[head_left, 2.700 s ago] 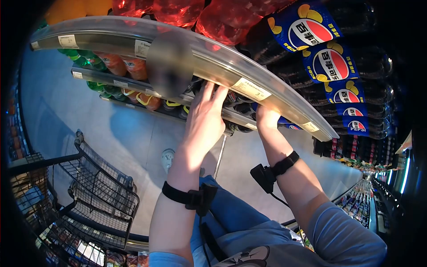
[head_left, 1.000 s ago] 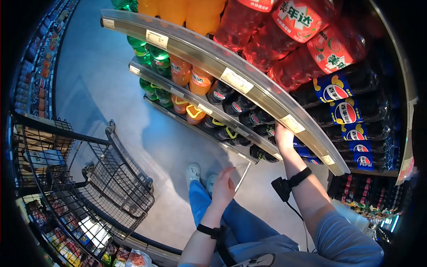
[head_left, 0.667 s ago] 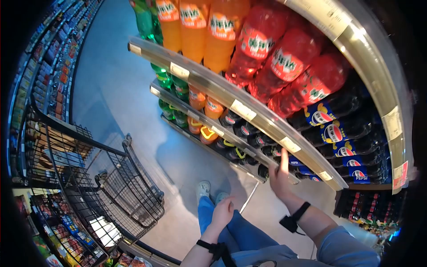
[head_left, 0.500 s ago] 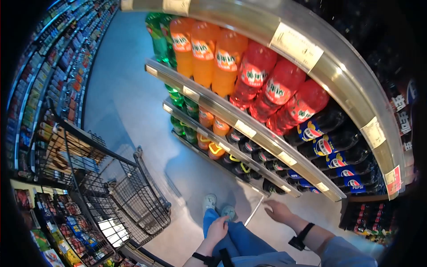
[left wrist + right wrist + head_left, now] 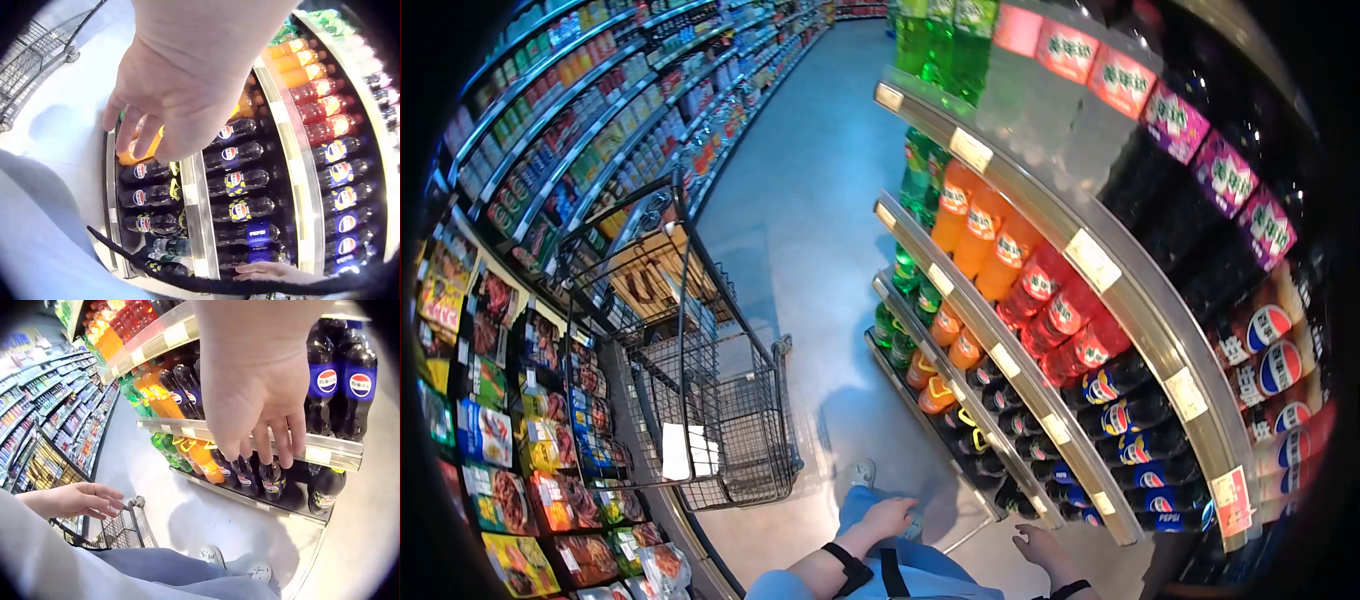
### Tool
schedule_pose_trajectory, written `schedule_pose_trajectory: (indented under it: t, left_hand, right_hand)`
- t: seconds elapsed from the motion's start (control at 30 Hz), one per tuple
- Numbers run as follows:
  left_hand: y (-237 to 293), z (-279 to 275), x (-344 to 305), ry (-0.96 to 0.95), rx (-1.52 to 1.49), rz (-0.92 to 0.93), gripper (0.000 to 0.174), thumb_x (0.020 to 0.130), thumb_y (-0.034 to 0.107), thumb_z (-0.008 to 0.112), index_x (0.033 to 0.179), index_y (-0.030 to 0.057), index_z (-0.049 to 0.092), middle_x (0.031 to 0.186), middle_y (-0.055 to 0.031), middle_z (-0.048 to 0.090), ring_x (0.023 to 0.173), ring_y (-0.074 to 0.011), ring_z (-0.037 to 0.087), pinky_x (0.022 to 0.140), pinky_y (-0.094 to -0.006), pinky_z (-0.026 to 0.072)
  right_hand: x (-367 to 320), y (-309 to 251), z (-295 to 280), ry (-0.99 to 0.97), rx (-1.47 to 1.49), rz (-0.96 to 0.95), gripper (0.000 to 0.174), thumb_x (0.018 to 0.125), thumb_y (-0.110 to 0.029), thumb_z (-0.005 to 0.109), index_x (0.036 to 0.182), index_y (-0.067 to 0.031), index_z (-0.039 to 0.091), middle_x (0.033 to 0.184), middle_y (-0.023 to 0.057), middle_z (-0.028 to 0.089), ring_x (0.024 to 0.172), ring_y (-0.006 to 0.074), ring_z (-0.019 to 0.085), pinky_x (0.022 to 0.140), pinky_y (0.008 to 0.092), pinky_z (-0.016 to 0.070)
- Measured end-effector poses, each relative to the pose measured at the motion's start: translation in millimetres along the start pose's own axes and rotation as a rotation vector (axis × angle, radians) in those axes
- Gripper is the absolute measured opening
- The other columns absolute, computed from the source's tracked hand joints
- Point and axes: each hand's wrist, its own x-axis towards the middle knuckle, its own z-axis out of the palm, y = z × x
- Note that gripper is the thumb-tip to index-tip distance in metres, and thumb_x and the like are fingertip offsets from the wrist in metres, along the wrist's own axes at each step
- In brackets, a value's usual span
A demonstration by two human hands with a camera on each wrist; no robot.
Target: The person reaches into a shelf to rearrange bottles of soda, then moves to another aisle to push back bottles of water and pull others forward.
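My left hand (image 5: 888, 518) hangs low in front of my legs in the head view, fingers relaxed, holding nothing. My right hand (image 5: 1040, 552) is nearer the shelving, its fingers loosely extended and nothing in them. In the right wrist view, that hand (image 5: 259, 403) overlaps the shelf edge (image 5: 244, 440), with dark Pepsi bottles (image 5: 323, 381) beside and behind it. The left wrist view has the left palm (image 5: 181, 94) bare in front of the lower shelves. Orange soda bottles (image 5: 980, 235) and red soda bottles (image 5: 1065, 312) stand on the shelf above the floor-level rows.
A black wire shopping cart (image 5: 740, 455) stands at left, carrying a cardboard box (image 5: 662, 275). Packaged snacks (image 5: 495, 500) line the near left side. Stocked shelves (image 5: 600, 110) run along the far left of the aisle floor (image 5: 800, 200).
Both hands, earlier at the shelf edge, have drawn back and lowered, the left first and then the right. The head view has tilted up, showing more shelves and aisle.
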Motion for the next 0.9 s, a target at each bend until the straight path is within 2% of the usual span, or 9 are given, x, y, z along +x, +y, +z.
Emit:
schedule_pose_trajectory:
  t: [0.17,0.33,0.43,0.57,0.63,0.7,0.77,0.83,0.9]
  left_hand:
    - [29.2,-65.3,27.8,-0.143,0.076,-0.076,0.041,0.088,0.021,0.054,0.128,0.0109,0.056,0.117,-0.0187,0.064,0.109,-0.0362,0.06,0.092,-0.0467,0.0482]
    - [0.1,-119.9,80.9,-0.055,0.053,-0.029,0.041,0.087,0.02,0.056,0.127,0.0095,0.056,0.117,-0.0192,0.064,0.107,-0.0366,0.06,0.092,-0.0474,0.0484]
    - [-29.4,-153.0,126.2,0.019,0.013,-0.003,0.041,0.086,0.019,0.057,0.126,0.0084,0.056,0.116,-0.0203,0.063,0.107,-0.037,0.06,0.092,-0.0473,0.0484]
    - [-76.0,-193.9,191.1,0.161,-0.099,0.042,0.039,0.085,0.019,0.058,0.123,0.0084,0.058,0.11,-0.0212,0.065,0.104,-0.0382,0.061,0.091,-0.0472,0.049]
    - [-92.8,-214.5,222.6,0.243,-0.146,0.036,0.036,0.085,0.019,0.058,0.121,0.0106,0.059,0.107,-0.0209,0.066,0.101,-0.0388,0.062,0.089,-0.0477,0.0496]
    - [-102.0,-243.4,249.3,0.309,-0.21,0.018,0.031,0.085,0.018,0.058,0.115,0.0139,0.062,0.103,-0.02,0.067,0.098,-0.0392,0.063,0.085,-0.0485,0.0505]
    - [-96.8,-286.3,264.3,0.279,-0.216,-0.061,0.03,0.085,0.017,0.058,0.114,0.0155,0.062,0.103,-0.0179,0.067,0.099,-0.0377,0.063,0.085,-0.0479,0.0511]
    - [-107.0,-307.7,289.4,0.243,-0.227,-0.097,0.034,0.084,0.017,0.059,0.118,0.0149,0.061,0.108,-0.0174,0.066,0.1,-0.0372,0.063,0.086,-0.0472,0.0511]
    - [-110.8,-330.5,309.5,0.263,-0.273,-0.068,0.04,0.084,0.014,0.06,0.124,0.013,0.057,0.114,-0.0175,0.064,0.104,-0.0378,0.061,0.089,-0.0464,0.0499]
  right_hand:
    - [37.0,0.4,-17.1,0.053,0.001,-0.037,0.048,0.088,-0.035,0.062,0.124,-0.0033,0.059,0.116,0.0207,0.065,0.108,0.0358,0.061,0.094,0.0423,0.0481]
    - [87.4,-54.3,-45.9,0.083,-0.02,-0.117,0.043,0.089,-0.033,0.06,0.12,-0.0027,0.062,0.111,0.0242,0.065,0.103,0.0382,0.063,0.09,0.0433,0.0497]
    - [112.6,-140.6,-90.5,-0.037,0.052,0.04,0.044,0.09,-0.032,0.059,0.123,-0.0036,0.059,0.112,0.0256,0.064,0.102,0.0384,0.063,0.088,0.0437,0.0502]
    - [161.0,-242.4,-127.2,0.02,0.057,0.065,0.047,0.09,-0.025,0.06,0.132,-0.0036,0.052,0.115,0.0255,0.062,0.104,0.0392,0.062,0.089,0.042,0.0496]
    - [205.8,-246.9,-118.0,0.2,0.058,-0.213,0.054,0.088,-0.018,0.064,0.138,-0.0069,0.045,0.107,0.0218,0.063,0.088,0.0299,0.064,0.076,0.0387,0.0518]
    - [249.5,-271.2,-120.6,0.347,0.019,-0.411,0.06,0.088,-0.012,0.064,0.142,-0.0065,0.038,0.112,0.0196,0.06,0.087,0.0249,0.063,0.073,0.0357,0.0512]
    - [285.8,-304.7,-127.7,0.322,0.12,-0.279,0.065,0.09,-0.01,0.062,0.146,-0.0061,0.03,0.114,0.0153,0.057,0.082,0.0185,0.06,0.069,0.0313,0.0504]
    - [306.2,-360.9,-152.3,0.209,0.399,-0.054,0.072,0.089,-0.007,0.061,0.149,-0.0036,0.02,0.142,0.0241,0.038,0.108,0.029,0.059,0.085,0.0355,0.051]
    - [338.6,-372.8,-150.3,0.312,0.337,-0.133,0.073,0.09,-0.007,0.059,0.149,-0.0029,0.017,0.143,0.0227,0.035,0.102,0.0246,0.058,0.078,0.031,0.052]
